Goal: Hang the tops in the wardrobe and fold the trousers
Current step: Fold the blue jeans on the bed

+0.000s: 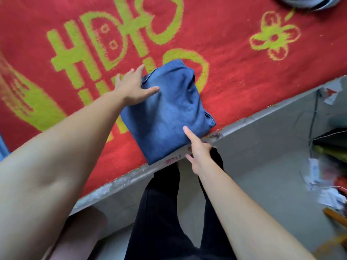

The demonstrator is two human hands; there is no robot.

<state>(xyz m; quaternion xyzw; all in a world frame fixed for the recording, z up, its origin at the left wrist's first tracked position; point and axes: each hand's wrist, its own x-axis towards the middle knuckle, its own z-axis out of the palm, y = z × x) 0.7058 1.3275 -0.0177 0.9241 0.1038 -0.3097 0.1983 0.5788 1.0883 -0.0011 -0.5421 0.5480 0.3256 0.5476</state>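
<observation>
A pair of blue denim trousers (169,113) lies folded into a compact block on the red blanket (244,72), close to the bed's near edge. My left hand (133,87) rests flat on the block's far left corner, fingers straight and spread, thumb lying on the cloth. My right hand (197,147) is at the block's near right edge, with the index finger stretched out onto the denim and the other fingers below the bed edge. No tops and no wardrobe are in view.
The red blanket carries large yellow-green characters and a flower. The bed's pale edge (131,177) runs diagonally. A grey floor (262,156) lies below, with cables and clutter (326,166) at the right. A grey-blue object (308,2) sits at the top right. My black-trousered legs (161,212) stand by the bed.
</observation>
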